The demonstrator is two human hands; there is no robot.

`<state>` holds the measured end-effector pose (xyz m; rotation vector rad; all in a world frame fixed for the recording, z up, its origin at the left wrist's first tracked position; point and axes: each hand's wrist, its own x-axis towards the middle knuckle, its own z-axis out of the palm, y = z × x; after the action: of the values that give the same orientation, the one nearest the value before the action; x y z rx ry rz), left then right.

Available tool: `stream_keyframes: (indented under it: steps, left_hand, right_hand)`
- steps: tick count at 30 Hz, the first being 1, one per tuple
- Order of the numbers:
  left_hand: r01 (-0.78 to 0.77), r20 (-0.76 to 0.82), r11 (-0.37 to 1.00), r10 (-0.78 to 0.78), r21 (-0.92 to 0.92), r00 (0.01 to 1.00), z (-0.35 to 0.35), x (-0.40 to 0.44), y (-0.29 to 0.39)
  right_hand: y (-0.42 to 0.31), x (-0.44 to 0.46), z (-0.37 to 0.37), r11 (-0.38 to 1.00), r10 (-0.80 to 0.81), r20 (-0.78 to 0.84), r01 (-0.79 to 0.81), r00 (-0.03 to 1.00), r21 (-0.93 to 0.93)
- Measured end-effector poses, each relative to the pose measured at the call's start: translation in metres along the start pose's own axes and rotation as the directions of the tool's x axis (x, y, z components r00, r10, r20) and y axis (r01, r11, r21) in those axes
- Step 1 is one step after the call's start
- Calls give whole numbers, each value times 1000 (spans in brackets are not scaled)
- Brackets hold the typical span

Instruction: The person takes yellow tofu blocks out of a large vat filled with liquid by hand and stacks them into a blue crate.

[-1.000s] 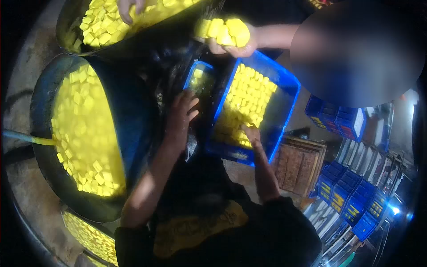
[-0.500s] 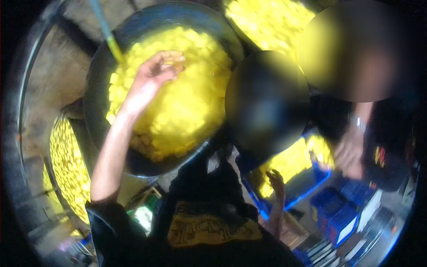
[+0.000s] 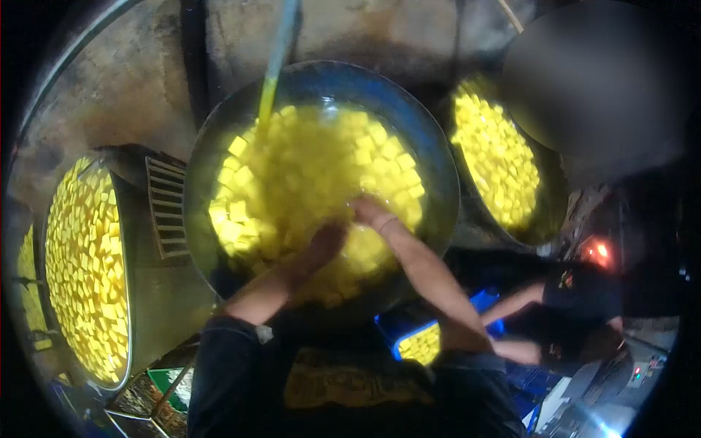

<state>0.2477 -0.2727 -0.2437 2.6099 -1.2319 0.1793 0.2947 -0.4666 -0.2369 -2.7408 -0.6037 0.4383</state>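
Note:
A wide dark wok [image 3: 207, 157] holds yellow liquid and many soft-looking yellow cubes [image 3: 235, 210], perhaps tofu. Both my hands are low over its middle, close together. My left hand [image 3: 328, 239] is in shadow and blurred, so its fingers do not show clearly. Just right of it, my right hand [image 3: 371, 212] has its fingers curled in at the surface of the liquid; what they hold, if anything, is hidden. A pole with a yellow-stained lower end [image 3: 269, 95] stands in the wok's far left side, touched by neither hand.
To the left is a large vat [image 3: 130, 314] full of yellow cubes, with a slatted rack [image 3: 166, 208] beside it. Another pan [image 3: 553, 212] of cubes stands at right. A blue crate [image 3: 396, 343] with cubes is below, near a co-worker's arms [image 3: 515, 303]. Fire [image 3: 600, 252] glows at right.
My right hand has come from beside the blue crate to the wok. My left hand has moved lower over the liquid. The view has turned, and the co-worker appears farther down at right.

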Motion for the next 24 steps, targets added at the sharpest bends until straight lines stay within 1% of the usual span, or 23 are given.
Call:
stream_keyframes:
  steps: [1,2,3,4,5,6,7,8,9,10,11,12,14,15,16,17,18,19,20,21,22,23,24]
  left_hand:
    - [191,237,932,-119,-308,964,-13,9,3]
    - [412,480,739,-137,-534,867,-22,14,1]
    - [417,470,732,-150,-538,870,-8,12,-2]
    - [396,455,760,-149,-516,878,5,10,-3]
    - [375,442,786,-147,-491,885,15,9,-6]
    - [383,440,781,-156,-494,884,5,8,-11]
    - [342,397,743,-112,-575,911,-17,7,-17]
    - [296,348,700,-73,-649,935,-30,8,-22]
    - [305,347,696,-85,-650,934,-28,10,-25]
    - [255,143,769,-212,-586,967,-27,14,-26]
    - [225,-79,837,-303,-499,950,-25,19,-28]
    - [237,-79,835,-316,-497,946,-34,30,-37]
    - [407,79,668,-464,-624,883,-56,52,-59]
    - [466,103,661,-510,-588,854,-52,59,-66]
    - [504,94,688,-542,-522,835,-38,63,-68]
    - [529,65,719,-564,-451,823,-23,67,-69]
    - [549,34,734,-587,-400,809,-13,73,-67]
    - [560,32,730,-598,-391,801,-3,78,-64]
    - [559,-34,689,-644,-461,765,6,81,-55]
    - [549,-93,645,-689,-531,719,13,83,-50]
    - [560,-93,641,-698,-525,710,3,87,-47]
    - [592,60,527,-715,-610,697,-18,91,-43]
    - [622,210,399,-704,-674,679,-23,91,-41]
  right_hand:
    - [-2,6,11,1000,-18,9,18,1000,-15]
    - [-7,10,21,979,25,119,-1,993,-204]
    - [-16,13,19,922,90,212,-1,973,-387]
    - [-20,14,14,918,82,219,11,972,-396]
    - [-37,10,-8,944,274,278,-202,921,-262]
    - [-51,8,-29,898,438,361,-418,823,-137]
    - [-62,9,-49,901,433,364,-410,824,-144]
    - [-68,11,-69,924,383,368,-354,848,-146]
    - [-64,12,-78,944,329,375,-295,867,-147]
    - [-40,6,-66,984,103,131,-120,986,135]
    - [-27,12,-75,985,91,135,-109,987,135]
    - [-20,26,-92,959,81,159,-120,984,256]
    - [-18,62,-127,885,143,257,-240,956,398]
    - [-33,82,-158,844,209,326,-338,922,416]
    - [-32,100,-158,884,160,181,-223,970,412]
    - [-34,120,-154,886,142,185,-208,973,414]
    - [-42,141,-148,931,45,78,-70,996,359]
    - [-51,159,-140,955,-60,-25,65,998,288]
    - [-64,171,-130,953,-75,-23,78,997,293]
    - [-79,179,-115,985,-102,-102,115,990,130]
    - [-90,184,-102,990,-141,-177,136,974,-36]
    - [-96,190,-90,988,-153,-175,149,973,-32]
    - [-99,196,-78,991,-107,-161,93,981,-91]
